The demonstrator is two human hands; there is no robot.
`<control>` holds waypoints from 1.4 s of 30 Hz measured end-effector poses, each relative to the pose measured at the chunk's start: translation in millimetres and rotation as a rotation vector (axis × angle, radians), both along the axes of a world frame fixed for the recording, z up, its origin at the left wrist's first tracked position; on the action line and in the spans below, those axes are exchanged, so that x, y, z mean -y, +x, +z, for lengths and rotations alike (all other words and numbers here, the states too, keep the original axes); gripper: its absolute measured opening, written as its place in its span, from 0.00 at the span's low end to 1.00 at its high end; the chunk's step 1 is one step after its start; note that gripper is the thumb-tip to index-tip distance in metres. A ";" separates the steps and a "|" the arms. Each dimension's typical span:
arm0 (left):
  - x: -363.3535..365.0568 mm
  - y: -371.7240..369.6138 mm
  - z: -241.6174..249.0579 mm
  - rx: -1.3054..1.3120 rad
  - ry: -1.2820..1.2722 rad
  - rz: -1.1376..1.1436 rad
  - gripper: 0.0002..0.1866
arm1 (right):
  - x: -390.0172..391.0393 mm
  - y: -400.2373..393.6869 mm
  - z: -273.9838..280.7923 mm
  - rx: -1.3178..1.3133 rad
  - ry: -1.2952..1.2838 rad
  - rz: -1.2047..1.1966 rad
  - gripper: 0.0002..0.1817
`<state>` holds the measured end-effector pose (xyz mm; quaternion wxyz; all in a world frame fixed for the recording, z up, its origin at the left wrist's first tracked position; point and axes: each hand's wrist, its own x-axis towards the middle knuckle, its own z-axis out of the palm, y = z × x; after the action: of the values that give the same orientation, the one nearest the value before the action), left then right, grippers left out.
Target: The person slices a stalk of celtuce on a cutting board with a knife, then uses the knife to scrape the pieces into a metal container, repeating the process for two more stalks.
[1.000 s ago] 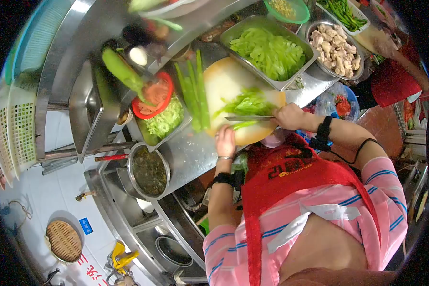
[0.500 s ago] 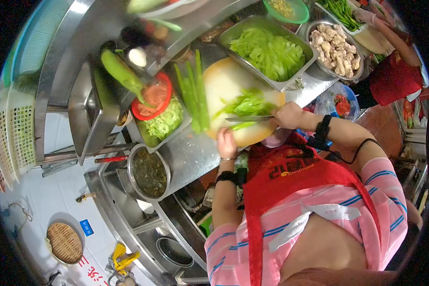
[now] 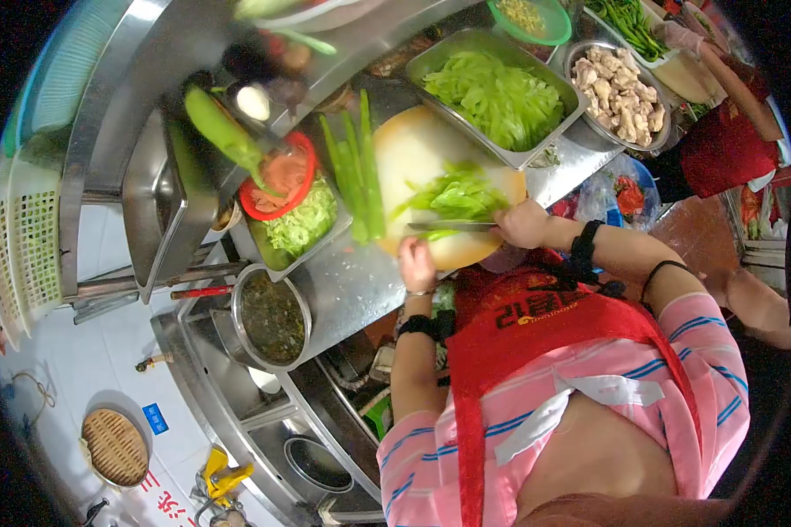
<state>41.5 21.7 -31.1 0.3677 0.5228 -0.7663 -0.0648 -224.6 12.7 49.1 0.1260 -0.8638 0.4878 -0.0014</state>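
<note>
My right hand (image 3: 520, 224) grips a knife (image 3: 448, 226), its blade lying across the near part of a round cutting board (image 3: 409, 145). My left hand (image 3: 417, 263), fingers bent together, holds a short green stalk (image 3: 439, 235) at the board's near edge; the blade partly hides it. Just beyond the knife lies a heap of sliced green stalk pieces (image 3: 457, 195). Several long green stalks (image 3: 353, 176), celery-like, rest along the board's left side. A steel tray (image 3: 507, 161) of similar green slices (image 3: 492, 101) overlaps the board's far right.
Left of the stalks, a red bowl (image 3: 309, 151) of pinkish slices sits on a tray of shredded greens (image 3: 301, 224). A steel pot (image 3: 272, 316) of dark greens stands nearer. A bowl of meat pieces (image 3: 620, 92) is at the far right, near another person's arm (image 3: 721, 75).
The knife and my right hand have shifted slightly left and nearer along the stalk. My left hand stays almost in place. At the right edge, another person's arm has come into view.
</note>
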 end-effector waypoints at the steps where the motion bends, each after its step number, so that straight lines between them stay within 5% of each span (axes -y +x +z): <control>1: 3.3 1.0 1.8 0.001 -0.007 0.002 0.10 | 4.7 -1.1 0.6 0.001 -0.007 0.002 0.16; 6: 1.8 1.1 2.6 0.036 -0.090 -0.046 0.10 | 7.8 0.0 43.3 -0.135 0.204 0.003 0.15; 22: 3.7 -1.1 6.5 0.043 -0.121 -0.022 0.08 | 5.2 12.6 15.0 0.065 -0.032 -0.028 0.17; 24: 0.9 -1.5 8.7 0.052 -0.101 -0.013 0.09 | 8.4 10.1 39.1 -0.141 0.200 0.062 0.13; 42: 3.6 -20.2 13.2 -0.022 -0.061 -0.010 0.07 | 1.5 -10.0 24.8 -0.025 0.188 -0.090 0.20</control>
<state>21.3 18.1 -17.9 0.3917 0.5067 -0.7664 -0.0492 -234.6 11.2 73.9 0.2003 -0.8254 0.5254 0.0497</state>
